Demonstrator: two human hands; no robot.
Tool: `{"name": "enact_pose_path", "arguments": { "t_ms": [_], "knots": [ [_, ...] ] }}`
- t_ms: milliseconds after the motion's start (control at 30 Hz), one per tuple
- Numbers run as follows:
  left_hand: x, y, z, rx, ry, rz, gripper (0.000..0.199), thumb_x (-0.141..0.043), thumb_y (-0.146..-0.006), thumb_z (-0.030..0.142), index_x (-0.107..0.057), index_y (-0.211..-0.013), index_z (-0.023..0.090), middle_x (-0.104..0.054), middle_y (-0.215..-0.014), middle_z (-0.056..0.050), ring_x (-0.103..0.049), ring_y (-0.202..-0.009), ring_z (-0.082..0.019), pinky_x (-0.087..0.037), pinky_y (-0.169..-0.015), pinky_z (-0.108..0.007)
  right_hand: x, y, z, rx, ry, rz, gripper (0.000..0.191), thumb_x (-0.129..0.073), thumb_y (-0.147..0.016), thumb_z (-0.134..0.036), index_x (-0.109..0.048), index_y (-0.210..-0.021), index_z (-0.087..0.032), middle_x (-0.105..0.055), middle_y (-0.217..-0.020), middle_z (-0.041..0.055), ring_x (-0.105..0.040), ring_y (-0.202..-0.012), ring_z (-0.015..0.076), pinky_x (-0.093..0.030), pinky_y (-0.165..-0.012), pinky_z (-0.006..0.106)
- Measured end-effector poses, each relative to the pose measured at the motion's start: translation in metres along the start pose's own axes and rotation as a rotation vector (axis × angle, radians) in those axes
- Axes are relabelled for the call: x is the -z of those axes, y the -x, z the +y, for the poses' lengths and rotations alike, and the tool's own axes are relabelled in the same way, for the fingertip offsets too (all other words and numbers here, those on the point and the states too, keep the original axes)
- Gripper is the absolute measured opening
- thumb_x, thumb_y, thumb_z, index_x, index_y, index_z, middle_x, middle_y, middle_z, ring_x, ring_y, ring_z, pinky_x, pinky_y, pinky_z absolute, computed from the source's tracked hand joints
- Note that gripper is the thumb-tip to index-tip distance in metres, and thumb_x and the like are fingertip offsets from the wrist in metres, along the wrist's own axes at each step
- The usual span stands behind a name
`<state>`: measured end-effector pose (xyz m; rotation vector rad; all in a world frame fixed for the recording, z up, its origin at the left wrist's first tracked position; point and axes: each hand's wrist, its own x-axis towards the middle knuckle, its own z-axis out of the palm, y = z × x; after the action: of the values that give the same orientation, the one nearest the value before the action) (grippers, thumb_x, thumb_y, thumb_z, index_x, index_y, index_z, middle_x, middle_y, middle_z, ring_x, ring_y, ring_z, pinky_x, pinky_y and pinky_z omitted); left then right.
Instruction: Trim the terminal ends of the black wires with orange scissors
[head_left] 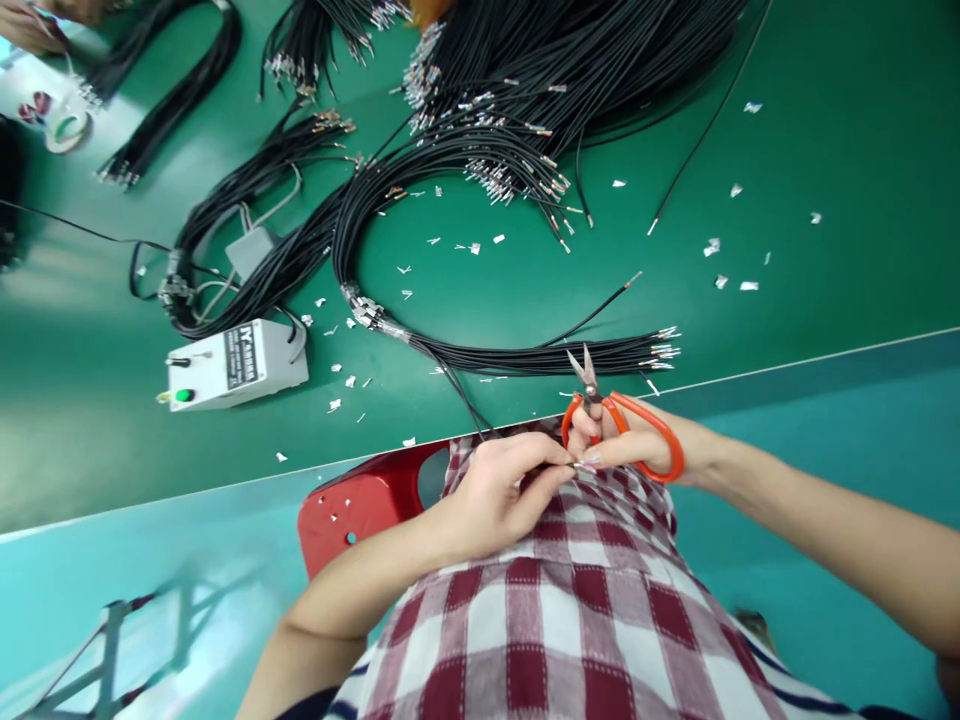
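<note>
Close to my lap, my left hand [510,485] pinches the end of a black cable [466,400] that runs down over the table edge. My right hand [626,440] has its fingers through the orange handles of a pair of scissors [591,385], blades parted and pointing away from me. Its fingertips meet the left hand's at the cable end, where thin light wires show. Just beyond the scissors lies a bundle of black cables [525,358] with stripped ends, bound with clear wrap at its left.
A white box with a green button [266,365] stands at the left near the edge. Big heaps of black cables [585,60] cover the back. White scraps [712,246] are scattered about. A red stool [360,510] is below; another person's hand [34,28] shows top left.
</note>
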<state>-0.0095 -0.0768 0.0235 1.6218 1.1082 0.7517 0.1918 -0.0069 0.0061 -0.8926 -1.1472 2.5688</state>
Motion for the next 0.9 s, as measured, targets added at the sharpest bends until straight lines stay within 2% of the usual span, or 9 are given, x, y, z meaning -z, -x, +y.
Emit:
{"name": "enact_pose_path", "arguments": {
  "t_ms": [67,133,200,267,367,400,467,667,900],
  "knots": [
    [-0.003,0.004,-0.01,-0.121,-0.125,0.103,0.012,-0.058,-0.091,0.02,-0.069,-0.095,0.02,-0.073,-0.084,-0.009,-0.065,-0.073,-0.017,-0.05,-0.07,-0.028,-0.008,-0.001,0.019,-0.009,-0.253,0.069,0.034,-0.077,-0.066,-0.027,-0.045,-0.075,-0.021,-0.056,-0.068,-0.0038,-0.05,-0.063,0.0115,-0.038,-0.06,0.024],
    [-0.005,0.004,-0.017,-0.13,-0.236,0.206,0.014,-0.061,-0.089,0.02,-0.071,-0.098,0.022,-0.074,-0.085,-0.009,-0.066,-0.072,-0.018,-0.049,-0.07,-0.03,-0.018,0.002,0.031,-0.013,-0.36,0.046,0.035,-0.078,-0.066,-0.027,-0.046,-0.078,-0.021,-0.057,-0.067,-0.0035,-0.05,-0.063,0.0118,-0.039,-0.061,0.025],
    [-0.006,0.0,-0.02,-0.091,-0.268,0.287,0.012,-0.061,-0.089,0.02,-0.071,-0.096,0.021,-0.073,-0.083,-0.009,-0.065,-0.072,-0.017,-0.049,-0.071,-0.03,-0.025,0.009,0.036,0.062,-0.337,0.021,0.037,-0.078,-0.07,-0.032,-0.043,-0.078,-0.022,-0.059,-0.068,-0.0024,-0.05,-0.062,0.0125,-0.038,-0.061,0.026],
    [-0.006,-0.006,-0.016,-0.024,-0.157,0.319,0.01,-0.06,-0.091,0.022,-0.07,-0.094,0.019,-0.072,-0.083,-0.008,-0.065,-0.074,-0.016,-0.049,-0.071,-0.027,-0.024,0.017,0.037,0.171,-0.163,0.119,0.035,-0.074,-0.077,-0.038,-0.042,-0.079,-0.023,-0.06,-0.071,-0.0009,-0.05,-0.063,0.0135,-0.039,-0.061,0.027],
    [-0.006,-0.016,-0.005,0.172,0.182,0.29,0.016,-0.06,-0.093,0.03,-0.066,-0.092,0.016,-0.067,-0.078,-0.005,-0.059,-0.065,-0.011,-0.047,-0.061,-0.022,-0.015,0.03,0.035,0.19,0.328,0.412,0.023,-0.065,-0.086,-0.039,-0.051,-0.081,-0.022,-0.063,-0.081,0.0025,-0.054,-0.072,0.0168,-0.044,-0.069,0.031],
    [-0.006,-0.018,-0.002,0.235,0.292,0.273,0.019,-0.061,-0.092,0.033,-0.065,-0.091,0.015,-0.064,-0.074,-0.003,-0.056,-0.061,-0.01,-0.045,-0.057,-0.021,-0.012,0.033,0.034,0.168,0.467,0.474,0.018,-0.063,-0.088,-0.037,-0.054,-0.083,-0.022,-0.064,-0.084,0.0038,-0.056,-0.076,0.0182,-0.045,-0.072,0.032],
    [-0.006,-0.022,0.001,0.323,0.46,0.233,0.024,-0.064,-0.09,0.038,-0.065,-0.089,0.014,-0.06,-0.068,-0.001,-0.051,-0.057,-0.008,-0.041,-0.053,-0.02,-0.008,0.037,0.029,0.159,0.604,0.509,0.014,-0.06,-0.09,-0.035,-0.058,-0.085,-0.022,-0.066,-0.089,0.0054,-0.06,-0.081,0.0203,-0.047,-0.076,0.034],
    [-0.008,-0.028,0.007,0.43,0.665,0.187,0.035,-0.075,-0.079,0.045,-0.061,-0.083,0.014,-0.056,-0.059,0.003,-0.041,-0.045,-0.004,-0.033,-0.043,-0.018,-0.011,0.029,0.008,0.358,0.468,0.636,0.018,-0.069,-0.084,-0.032,-0.054,-0.08,-0.022,-0.066,-0.085,0.0034,-0.059,-0.073,0.0167,-0.05,-0.071,0.031],
    [-0.008,-0.03,0.01,0.464,0.707,0.204,0.04,-0.079,-0.074,0.047,-0.057,-0.08,0.013,-0.056,-0.056,0.003,-0.043,-0.041,-0.004,-0.033,-0.041,-0.017,-0.018,0.017,-0.001,0.501,0.355,0.657,0.021,-0.072,-0.079,-0.024,-0.051,-0.081,-0.022,-0.066,-0.086,0.0034,-0.062,-0.076,0.0159,-0.051,-0.071,0.03]
  ]
}}
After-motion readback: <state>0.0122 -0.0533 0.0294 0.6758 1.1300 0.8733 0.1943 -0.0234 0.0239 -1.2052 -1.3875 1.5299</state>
